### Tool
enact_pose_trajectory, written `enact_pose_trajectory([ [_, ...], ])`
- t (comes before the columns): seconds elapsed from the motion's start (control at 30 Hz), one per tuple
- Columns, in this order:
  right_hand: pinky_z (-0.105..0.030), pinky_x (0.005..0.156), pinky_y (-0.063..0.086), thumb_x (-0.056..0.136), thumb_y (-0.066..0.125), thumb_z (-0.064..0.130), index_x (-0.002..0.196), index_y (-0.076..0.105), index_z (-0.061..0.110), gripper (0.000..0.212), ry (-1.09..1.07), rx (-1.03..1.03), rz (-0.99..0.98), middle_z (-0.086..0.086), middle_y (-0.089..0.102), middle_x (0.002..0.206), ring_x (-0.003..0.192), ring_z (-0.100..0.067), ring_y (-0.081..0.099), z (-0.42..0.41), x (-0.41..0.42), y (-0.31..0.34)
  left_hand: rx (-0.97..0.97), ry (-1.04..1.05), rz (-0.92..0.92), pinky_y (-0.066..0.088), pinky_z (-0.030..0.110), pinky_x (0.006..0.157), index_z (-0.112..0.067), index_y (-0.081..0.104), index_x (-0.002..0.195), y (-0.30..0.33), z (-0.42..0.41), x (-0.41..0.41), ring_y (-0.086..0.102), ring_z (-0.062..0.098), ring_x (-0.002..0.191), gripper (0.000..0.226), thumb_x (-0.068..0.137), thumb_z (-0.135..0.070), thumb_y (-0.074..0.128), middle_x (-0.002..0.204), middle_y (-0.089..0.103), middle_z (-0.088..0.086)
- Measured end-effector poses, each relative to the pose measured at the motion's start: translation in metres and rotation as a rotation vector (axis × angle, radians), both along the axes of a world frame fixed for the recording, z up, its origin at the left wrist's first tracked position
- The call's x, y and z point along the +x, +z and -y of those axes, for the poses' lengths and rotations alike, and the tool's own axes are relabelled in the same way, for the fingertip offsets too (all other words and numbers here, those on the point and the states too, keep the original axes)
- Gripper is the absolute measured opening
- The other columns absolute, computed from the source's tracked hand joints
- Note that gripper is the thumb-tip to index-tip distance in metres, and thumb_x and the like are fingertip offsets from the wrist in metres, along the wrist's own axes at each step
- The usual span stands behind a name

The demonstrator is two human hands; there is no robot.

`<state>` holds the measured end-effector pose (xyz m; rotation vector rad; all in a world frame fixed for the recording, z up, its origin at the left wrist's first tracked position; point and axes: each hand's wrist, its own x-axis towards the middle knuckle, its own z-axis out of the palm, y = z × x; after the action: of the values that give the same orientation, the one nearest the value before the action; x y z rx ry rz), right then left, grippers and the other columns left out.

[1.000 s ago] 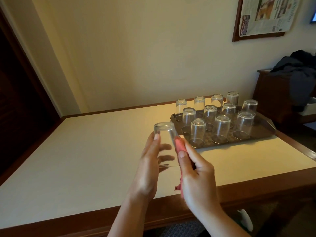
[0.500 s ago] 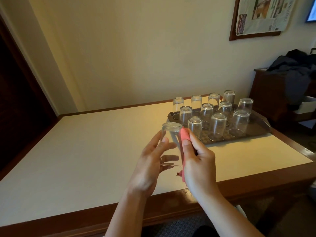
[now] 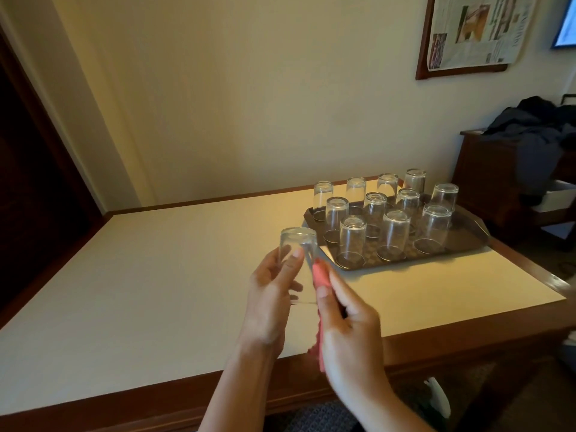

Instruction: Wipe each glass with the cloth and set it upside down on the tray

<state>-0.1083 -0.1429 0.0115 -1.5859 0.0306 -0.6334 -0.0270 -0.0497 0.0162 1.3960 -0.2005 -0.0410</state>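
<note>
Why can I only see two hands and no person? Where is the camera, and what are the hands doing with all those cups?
The camera sits on the person's head and looks down, so you see only their own arms. There is just this one view. The left hand holds a clear glass, bottom up, above the table. The right hand pinches a pink cloth against the glass to wipe it. On the table stands a dark tray with eleven glasses already set upside down on it. A framed newspaper hangs on the wall.
</note>
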Motion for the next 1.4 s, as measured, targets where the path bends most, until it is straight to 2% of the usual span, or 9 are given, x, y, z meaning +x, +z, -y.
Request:
enact_pose_trajectory([
  [0.17, -0.024, 0.043, 0.045, 0.101, 0.053, 0.023, 0.13, 0.06, 0.04, 0.035, -0.045, 0.062, -0.059, 0.019, 0.064, 0.07, 0.045, -0.009, 0.053, 0.012, 0.013, -0.001, 0.066, -0.148, -0.141, 0.056, 0.048, 0.094, -0.049, 0.062, 0.13, -0.007, -0.001, 0.001, 0.074, 0.029, 0.102, 0.031, 0.101, -0.056, 0.056, 0.119, 0.075, 0.002],
  [0.3, -0.02, 0.044, 0.046, 0.101, 0.053, 0.022, 0.132, 0.058, 0.041, 0.036, -0.043, 0.048, -0.037, 0.02, 0.06, 0.068, 0.048, -0.005, 0.054, 0.011, 0.013, 0.003, -0.004, -0.098, -0.08, 0.053, 0.04, 0.076, -0.026, 0.062, 0.138, -0.008, 0.0, 0.001, 0.068, 0.025, 0.084, 0.063, 0.083, -0.053, 0.079, 0.11, 0.074, 0.007],
  [0.4, -0.017, 0.054, 0.042, 0.101, 0.051, 0.025, 0.126, 0.056, 0.055, 0.04, -0.004, -0.059, -0.023, 0.023, 0.052, 0.069, 0.052, 0.004, 0.049, -0.002, 0.003, -0.007, 0.018, 0.004, -0.072, 0.055, 0.05, 0.085, -0.019, 0.062, 0.138, -0.013, -0.001, 0.006, 0.069, 0.031, 0.091, 0.074, 0.08, -0.063, 0.076, 0.111, 0.075, 0.004],
  [0.57, -0.018, 0.04, 0.04, 0.102, 0.053, 0.027, 0.127, 0.061, 0.043, 0.031, -0.061, 0.062, -0.128, 0.011, 0.059, 0.072, 0.041, 0.0, 0.046, 0.017, 0.031, 0.004, 0.05, -0.164, -0.147, 0.056, 0.045, 0.09, -0.048, 0.062, 0.129, -0.016, -0.003, 0.002, 0.075, 0.027, 0.099, 0.027, 0.102, -0.048, 0.058, 0.119, 0.076, 0.001],
  [0.7, -0.025, 0.038, 0.041, 0.102, 0.051, 0.024, 0.129, 0.056, 0.049, 0.037, -0.01, 0.013, -0.057, 0.017, 0.061, 0.07, 0.039, -0.011, 0.043, 0.002, 0.013, 0.001, 0.014, -0.074, -0.054, 0.048, 0.037, 0.075, -0.022, 0.066, 0.136, -0.011, -0.008, 0.006, 0.061, 0.021, 0.083, 0.068, 0.078, -0.056, 0.08, 0.105, 0.071, 0.002],
  [0.9, -0.02, 0.042, 0.044, 0.101, 0.054, 0.028, 0.125, 0.059, 0.048, 0.032, -0.052, 0.059, -0.113, 0.008, 0.063, 0.077, 0.045, -0.003, 0.047, 0.014, 0.028, 0.003, 0.027, -0.222, -0.157, 0.054, 0.05, 0.1, -0.045, 0.059, 0.138, -0.018, -0.011, 0.006, 0.073, 0.032, 0.111, 0.052, 0.088, -0.059, 0.06, 0.127, 0.074, 0.002],
  [1.13, -0.023, 0.063, 0.046, 0.102, 0.052, 0.029, 0.13, 0.055, 0.055, 0.039, -0.015, -0.069, -0.042, 0.024, 0.051, 0.076, 0.062, 0.006, 0.047, -0.006, 0.013, -0.012, 0.021, -0.037, -0.023, 0.05, 0.04, 0.081, -0.04, 0.061, 0.14, -0.014, -0.01, 0.009, 0.062, 0.021, 0.085, 0.057, 0.086, -0.061, 0.064, 0.112, 0.072, 0.002],
  [1.3, -0.018, 0.04, 0.043, 0.102, 0.052, 0.024, 0.128, 0.062, 0.039, 0.031, -0.068, 0.071, -0.11, -0.011, 0.072, 0.1, 0.043, -0.001, 0.054, 0.014, 0.036, 0.006, -0.001, -0.157, -0.112, 0.055, 0.048, 0.09, -0.048, 0.057, 0.139, -0.016, -0.008, 0.007, 0.072, 0.029, 0.097, 0.041, 0.099, -0.053, 0.059, 0.12, 0.076, 0.0],
  [1.4, -0.025, 0.046, 0.046, 0.102, 0.052, 0.028, 0.134, 0.059, 0.041, 0.035, -0.05, 0.022, -0.08, 0.002, 0.065, 0.079, 0.045, -0.002, 0.048, 0.006, 0.031, -0.001, -0.034, -0.081, -0.041, 0.046, 0.038, 0.077, -0.036, 0.076, 0.115, -0.01, -0.007, 0.006, 0.061, 0.022, 0.085, 0.033, 0.088, -0.054, 0.07, 0.105, 0.074, -0.003],
])
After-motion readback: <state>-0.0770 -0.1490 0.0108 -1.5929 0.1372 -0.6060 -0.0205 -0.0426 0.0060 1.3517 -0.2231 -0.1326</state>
